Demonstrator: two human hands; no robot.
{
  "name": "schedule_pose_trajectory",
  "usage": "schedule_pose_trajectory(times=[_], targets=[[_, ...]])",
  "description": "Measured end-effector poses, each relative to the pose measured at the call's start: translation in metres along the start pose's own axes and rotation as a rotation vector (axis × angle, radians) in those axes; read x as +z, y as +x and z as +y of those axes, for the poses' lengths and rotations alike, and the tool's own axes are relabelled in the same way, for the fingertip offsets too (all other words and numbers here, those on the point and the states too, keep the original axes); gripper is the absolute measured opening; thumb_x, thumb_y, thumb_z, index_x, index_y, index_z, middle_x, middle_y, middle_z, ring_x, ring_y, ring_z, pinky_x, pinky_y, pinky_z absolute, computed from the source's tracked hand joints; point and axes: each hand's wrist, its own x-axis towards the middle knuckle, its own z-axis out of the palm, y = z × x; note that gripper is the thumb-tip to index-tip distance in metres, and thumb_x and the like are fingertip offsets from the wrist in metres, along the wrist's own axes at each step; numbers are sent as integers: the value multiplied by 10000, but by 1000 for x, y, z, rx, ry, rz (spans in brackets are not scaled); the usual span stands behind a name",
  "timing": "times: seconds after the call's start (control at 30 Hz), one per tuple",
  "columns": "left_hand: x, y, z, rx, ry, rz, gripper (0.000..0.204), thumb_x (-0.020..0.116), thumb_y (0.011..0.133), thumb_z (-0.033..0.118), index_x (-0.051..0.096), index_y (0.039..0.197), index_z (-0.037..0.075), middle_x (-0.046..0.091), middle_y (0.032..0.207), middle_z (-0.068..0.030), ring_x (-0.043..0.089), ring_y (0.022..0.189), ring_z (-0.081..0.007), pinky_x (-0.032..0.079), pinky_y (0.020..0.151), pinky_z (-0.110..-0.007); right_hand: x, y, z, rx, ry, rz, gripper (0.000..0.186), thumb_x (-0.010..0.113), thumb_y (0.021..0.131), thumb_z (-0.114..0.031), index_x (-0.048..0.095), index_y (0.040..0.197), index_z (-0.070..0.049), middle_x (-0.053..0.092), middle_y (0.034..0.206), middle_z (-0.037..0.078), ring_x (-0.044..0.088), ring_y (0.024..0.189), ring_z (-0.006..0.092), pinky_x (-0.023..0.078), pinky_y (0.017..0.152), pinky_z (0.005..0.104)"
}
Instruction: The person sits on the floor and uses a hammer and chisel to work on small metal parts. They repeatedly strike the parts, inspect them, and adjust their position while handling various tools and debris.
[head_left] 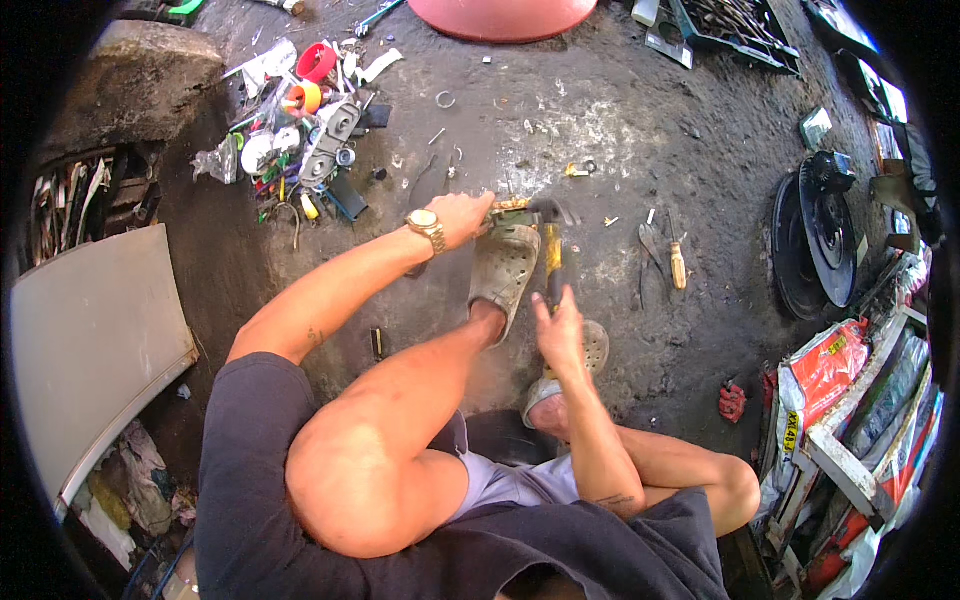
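Observation:
My left hand [463,217], with a watch on the wrist, grips a small green and brass-coloured metal piece [508,212] just beyond the toe of the holey clog [500,265] on my left foot. My right hand [558,318] is closed on a hammer [554,255] with a yellow and black handle; its dark head is beside that piece, contact unclear. A second clog [595,345] is on my other foot. Pliers [650,250] and a screwdriver [677,262] lie on the dirty floor to the right.
A pile of plastic and metal scraps [300,140] lies at upper left, beside a pale panel [95,340]. A pink basin [500,20] and tray of metal bits [735,30] are at the top. Black discs [795,245] and bundled scrap [840,400] line the right.

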Motion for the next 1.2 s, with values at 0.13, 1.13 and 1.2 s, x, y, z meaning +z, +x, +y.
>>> schedule_pose_trajectory(times=[0.13, 1.13, 1.2], targets=[[0, -20, -15, -54, -37, 0, 433, 681, 918, 336, 453, 1178, 75, 698, 846, -238, 694, 828, -454, 546, 692, -563, -54, 12, -60, 140, 510, -4, 269, 647, 1009, -277, 534, 1007, -33, 533, 695, 37, 519, 553, 121, 454, 480, 287], [49, -15, -60, 120, -309, 264, 404, 686, 919, 382, 558, 1179, 100, 698, 1000, -152, 680, 905, -388, 546, 757, -484, -36, -7, 38, 587, 704, -63, 187, 650, 993, -149, 483, 1036, -76, 493, 627, -17, 454, 453, 64, 368, 383, 267], [45, -18, -59, 174, -294, 355, 395, 694, 916, 368, 574, 1168, 89, 695, 1020, -152, 680, 906, -385, 547, 755, -476, -35, -9, 38, 593, 715, -59, 196, 648, 995, -152, 470, 1040, -84, 484, 635, -20, 442, 429, 66, 354, 361, 258]])
